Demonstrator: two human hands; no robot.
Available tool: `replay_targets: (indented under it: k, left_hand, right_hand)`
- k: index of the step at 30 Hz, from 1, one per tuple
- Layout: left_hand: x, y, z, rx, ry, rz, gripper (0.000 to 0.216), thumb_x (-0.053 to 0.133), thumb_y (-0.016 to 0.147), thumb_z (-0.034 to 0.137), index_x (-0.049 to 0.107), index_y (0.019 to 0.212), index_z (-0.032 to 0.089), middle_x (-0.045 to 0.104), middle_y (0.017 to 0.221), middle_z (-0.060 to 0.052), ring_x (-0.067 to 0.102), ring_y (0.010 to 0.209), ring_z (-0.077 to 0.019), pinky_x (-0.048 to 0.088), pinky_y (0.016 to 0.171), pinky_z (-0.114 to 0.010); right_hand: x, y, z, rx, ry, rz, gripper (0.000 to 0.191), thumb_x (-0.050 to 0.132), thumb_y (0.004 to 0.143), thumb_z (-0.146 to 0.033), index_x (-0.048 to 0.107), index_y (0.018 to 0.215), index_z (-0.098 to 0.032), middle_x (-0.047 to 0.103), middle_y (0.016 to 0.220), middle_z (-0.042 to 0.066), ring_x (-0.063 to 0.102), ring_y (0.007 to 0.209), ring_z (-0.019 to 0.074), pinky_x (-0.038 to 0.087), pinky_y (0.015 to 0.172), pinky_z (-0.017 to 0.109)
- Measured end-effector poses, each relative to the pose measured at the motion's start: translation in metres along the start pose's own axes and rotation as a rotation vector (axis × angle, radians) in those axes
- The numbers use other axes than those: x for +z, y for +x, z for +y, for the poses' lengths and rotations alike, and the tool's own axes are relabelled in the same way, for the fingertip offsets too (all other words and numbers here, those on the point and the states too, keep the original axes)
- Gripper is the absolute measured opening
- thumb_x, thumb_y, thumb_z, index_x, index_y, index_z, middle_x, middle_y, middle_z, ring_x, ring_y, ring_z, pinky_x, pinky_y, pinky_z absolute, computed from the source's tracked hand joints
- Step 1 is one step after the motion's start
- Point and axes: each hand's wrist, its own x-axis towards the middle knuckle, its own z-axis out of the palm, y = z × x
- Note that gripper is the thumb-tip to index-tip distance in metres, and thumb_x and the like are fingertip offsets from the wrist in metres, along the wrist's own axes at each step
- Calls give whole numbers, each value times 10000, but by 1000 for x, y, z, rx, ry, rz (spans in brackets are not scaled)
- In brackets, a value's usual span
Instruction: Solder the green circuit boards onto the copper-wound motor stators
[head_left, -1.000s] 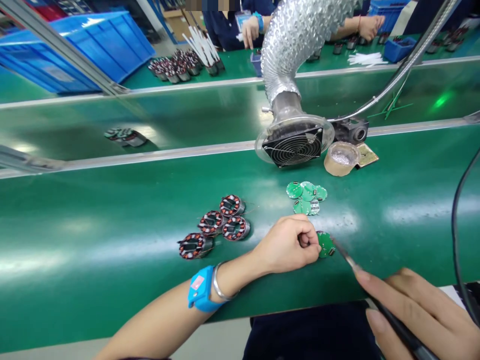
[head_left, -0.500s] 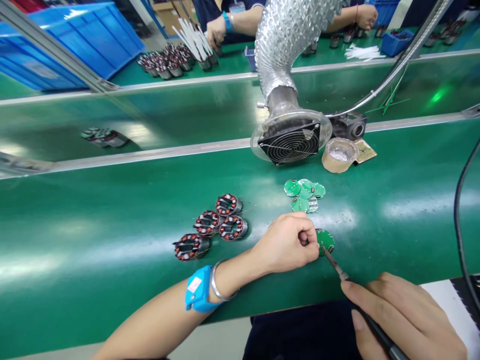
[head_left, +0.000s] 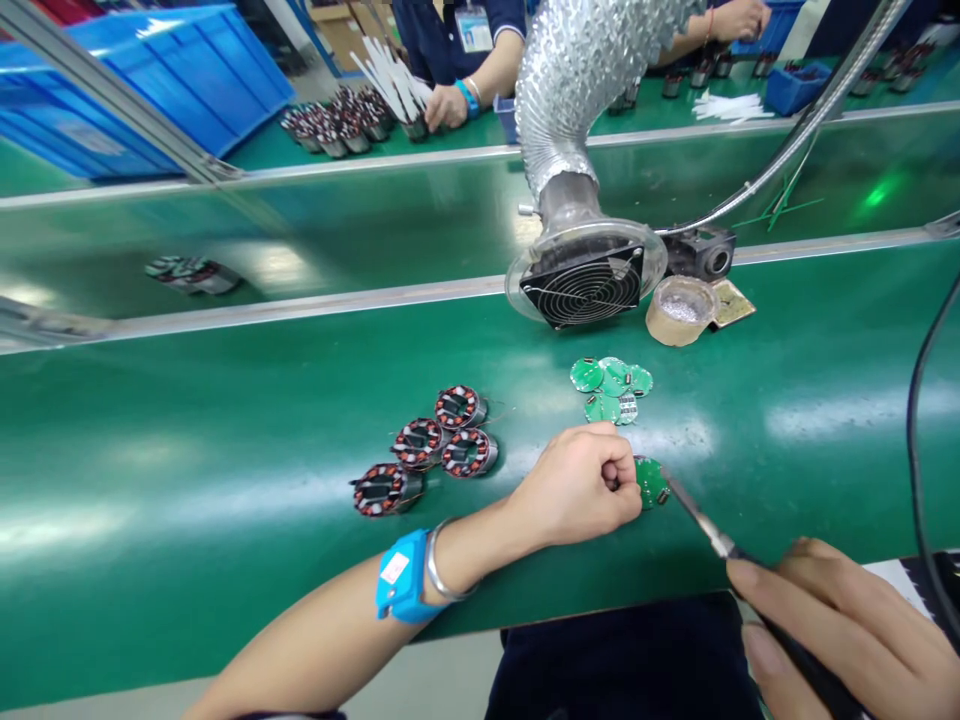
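My left hand is curled closed and pinches a small round green circuit board against the green bench top. My right hand, at the lower right, grips a thin soldering iron whose metal tip touches the board's right edge. A pile of several round green boards lies just beyond the held one. Several wound motor stators with red and black coils sit to the left of my left hand. A blue wrist strap and a metal bangle circle my left wrist.
A fume fan on a silver flexible duct faces me, with a solder-dross cup and iron stand beside it. A black cable hangs at right. Another person works across the conveyor near stators and blue bins.
The soldering iron's tip shifted slightly right along the board's edge and my right hand slid right. My left hand stayed put. The person opposite moved a hand toward the white sticks.
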Motion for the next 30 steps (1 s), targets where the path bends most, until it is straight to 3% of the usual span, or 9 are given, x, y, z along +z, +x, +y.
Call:
replay_targets:
  k: [3, 6, 9, 11, 15, 17, 21, 24, 30]
  left_hand:
    - [3, 0, 1, -15, 7, 3, 148, 615, 650, 82, 542, 546, 158, 500, 611, 20, 473, 597, -103, 361, 529, -203]
    - [2, 0, 0, -7, 11, 2, 115, 619, 670, 107, 566, 580, 156, 504, 636, 18, 480, 595, -98, 379, 526, -194]
    - [-9, -6, -8, 38, -38, -24, 83, 617, 738, 147, 639, 816, 162, 564, 753, 2, 522, 625, -97, 429, 551, -187]
    - [-20, -13, -17, 121, -12, -74, 167, 593, 785, 141, 628, 945, 170, 594, 830, -15, 549, 672, -104, 454, 601, -194]
    - [-32, -25, -34, 303, 174, -234, 62, 611, 860, 193, 671, 875, 194, 644, 858, -31, 584, 737, -119, 439, 666, -202]
    - [-30, -25, -37, 337, 108, -226, 106, 607, 891, 232, 703, 870, 194, 671, 872, -45, 614, 768, -123, 455, 700, -201]
    - [-19, -17, -31, 213, -192, -122, 87, 696, 830, 237, 743, 846, 166, 663, 823, -47, 609, 721, -119, 480, 682, -207]
    - [-11, -10, -22, 50, -328, -142, 142, 778, 739, 282, 750, 795, 154, 587, 739, -9, 509, 582, -81, 419, 543, -190]
    - [-8, -3, -23, -79, -480, -213, 260, 811, 678, 384, 734, 710, 138, 530, 704, 8, 480, 582, -75, 389, 509, -189]
  right_hand:
    - [11, 6, 11, 36, 16, 30, 431, 579, 825, -57, 592, 1237, -183, 705, 799, 39, 679, 679, 168, 566, 622, 286]
    - [36, 11, 22, 87, 118, 43, 360, 599, 819, -57, 604, 1147, -205, 713, 1036, 76, 703, 898, 208, 585, 783, 329]
    - [58, 13, 29, 88, 251, -32, 304, 605, 822, -84, 589, 1102, -201, 689, 1128, 94, 648, 1099, 246, 558, 910, 394]
    - [65, 13, 32, 99, 281, -39, 278, 593, 832, -76, 589, 1079, -203, 704, 1081, 82, 654, 1086, 230, 563, 896, 374]
    - [67, 13, 33, 114, 279, -23, 277, 608, 830, -82, 580, 1078, -203, 700, 1118, 93, 668, 1046, 213, 572, 871, 347]
    - [66, 13, 33, 118, 288, -18, 289, 616, 825, -84, 575, 1087, -200, 698, 1126, 98, 666, 1052, 211, 571, 876, 340]
    - [65, 13, 35, 136, 284, -25, 309, 615, 822, -96, 575, 1108, -208, 688, 1153, 99, 663, 1053, 212, 571, 877, 352]
    - [63, 16, 34, 130, 275, -18, 318, 628, 802, -107, 583, 1097, -215, 682, 1163, 100, 620, 1118, 241, 552, 914, 413]
    - [60, 27, 28, 91, 344, 61, 326, 587, 806, -40, 575, 1065, -237, 710, 1073, 69, 624, 1022, 215, 551, 862, 412]
